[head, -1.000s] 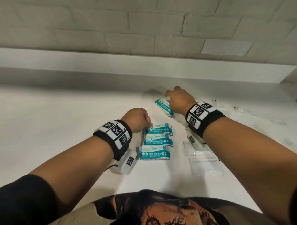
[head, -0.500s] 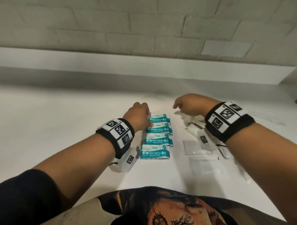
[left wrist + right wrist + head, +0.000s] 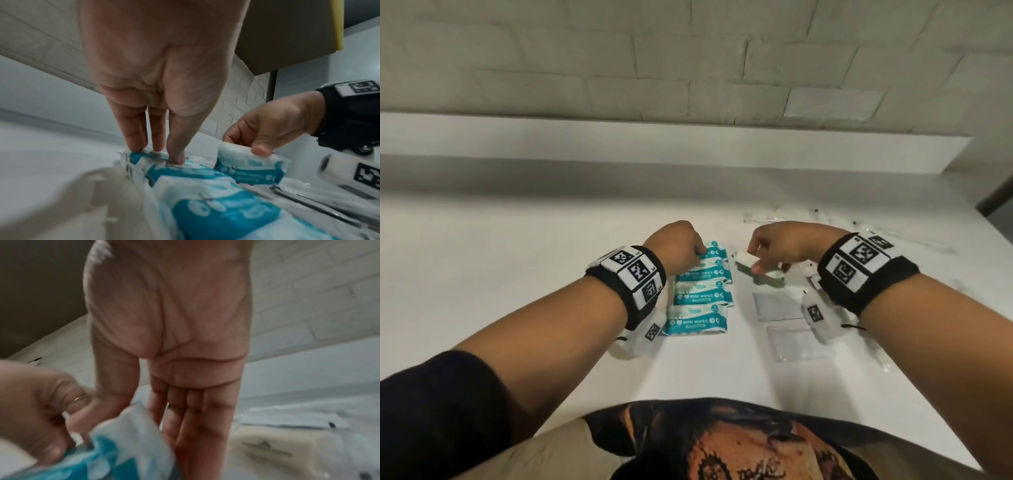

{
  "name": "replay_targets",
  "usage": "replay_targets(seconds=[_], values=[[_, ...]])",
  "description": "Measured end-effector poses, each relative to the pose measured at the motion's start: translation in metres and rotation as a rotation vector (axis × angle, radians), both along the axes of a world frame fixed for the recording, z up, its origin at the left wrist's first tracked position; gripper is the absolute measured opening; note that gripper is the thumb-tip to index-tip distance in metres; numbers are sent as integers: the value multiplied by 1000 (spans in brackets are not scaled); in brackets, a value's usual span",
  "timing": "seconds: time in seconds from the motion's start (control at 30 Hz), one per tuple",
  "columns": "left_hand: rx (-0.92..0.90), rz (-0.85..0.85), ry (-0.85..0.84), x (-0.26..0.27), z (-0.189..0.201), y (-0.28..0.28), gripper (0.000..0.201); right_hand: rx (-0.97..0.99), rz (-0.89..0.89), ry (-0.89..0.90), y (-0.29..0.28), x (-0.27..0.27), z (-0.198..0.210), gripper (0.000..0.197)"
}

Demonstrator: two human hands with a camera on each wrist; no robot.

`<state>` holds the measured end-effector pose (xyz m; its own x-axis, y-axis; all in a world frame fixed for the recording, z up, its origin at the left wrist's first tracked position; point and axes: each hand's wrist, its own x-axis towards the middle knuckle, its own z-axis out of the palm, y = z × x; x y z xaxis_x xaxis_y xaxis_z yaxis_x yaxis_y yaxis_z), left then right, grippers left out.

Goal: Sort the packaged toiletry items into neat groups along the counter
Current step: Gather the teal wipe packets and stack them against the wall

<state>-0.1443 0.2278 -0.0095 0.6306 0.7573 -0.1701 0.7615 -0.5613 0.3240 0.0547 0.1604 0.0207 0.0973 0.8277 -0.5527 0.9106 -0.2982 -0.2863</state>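
Note:
Several teal-and-white mini wipes packs (image 3: 703, 294) lie in a column on the white counter (image 3: 517, 274). My left hand (image 3: 697, 255) sits at the column's far end. Its fingertips (image 3: 135, 146) and thumb pinch the edge of the far pack (image 3: 152, 155). My right hand (image 3: 767, 260) holds another wipes pack (image 3: 758, 270) just right of that end, tilted and a little above the counter. In the left wrist view my right hand (image 3: 246, 144) grips this pack (image 3: 251, 168) by its top. The right wrist view is blurred, with the pack (image 3: 127, 443) under my thumb.
Two clear flat sachets (image 3: 777, 303) (image 3: 801, 342) lie right of the column, below my right wrist. A wrapped soap bar (image 3: 273, 449) lies beside them. Clear long packets (image 3: 774, 216) are scattered at the far right. A ledge (image 3: 688, 147) and a brick wall back the counter.
The column gained one more pack at its far end. My right hand came back from the far counter and now holds another pack beside it. My left hand shifted slightly farther along the column.

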Motion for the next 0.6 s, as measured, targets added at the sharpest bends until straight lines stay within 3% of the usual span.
replay_targets(seconds=[0.07,0.13,0.33,0.47,0.6], values=[[13,-9,4,-1,-1,0,33,-5,-91,117,6,1,0,16],[13,-7,-2,-2,-1,0,33,36,-170,81,11,6,-3,12],[-12,25,-27,-2,-1,0,33,98,-150,-38,13,7,-12,30],[-25,33,-36,-2,-1,0,34,-5,23,-216,15,-3,-14,51],[-38,45,-55,-4,-2,0,33,186,-60,-73,37,-8,-9,58]])
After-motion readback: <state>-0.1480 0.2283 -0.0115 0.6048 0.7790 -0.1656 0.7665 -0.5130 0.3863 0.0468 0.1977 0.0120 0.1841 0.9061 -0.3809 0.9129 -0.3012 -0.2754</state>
